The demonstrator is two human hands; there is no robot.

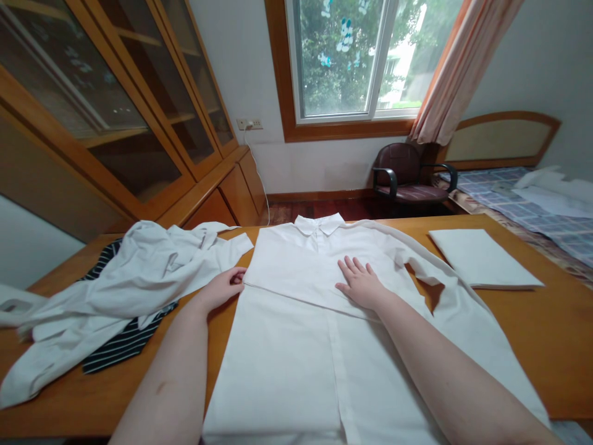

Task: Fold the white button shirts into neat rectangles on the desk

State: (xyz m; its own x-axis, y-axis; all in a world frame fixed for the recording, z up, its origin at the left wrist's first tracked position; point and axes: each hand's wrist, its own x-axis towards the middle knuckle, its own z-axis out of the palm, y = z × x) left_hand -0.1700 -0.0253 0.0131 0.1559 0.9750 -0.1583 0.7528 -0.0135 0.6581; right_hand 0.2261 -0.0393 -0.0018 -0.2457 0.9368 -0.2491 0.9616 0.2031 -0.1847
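A white button-up shirt [287, 358] lies front side up in front of me, its collar pointing toward the window. One sleeve is laid across the chest; the other sleeve [482, 334] stretches down along the right. At the shirt's left edge, my left hand [233, 281] has its fingers curled together by the end of the folded sleeve. Whether cloth is pinched between them is hidden. My right hand [360, 283] rests palm down on the shirt's chest, fingers spread.
A crumpled white shirt [152, 278] lies on the table's left over a black-and-white striped cloth [130, 343]. A flat folded white item [484, 258] is at the right of the wooden table [556, 334]. Behind stand a cabinet [185, 148], a chair [407, 173] and a bed [551, 198].
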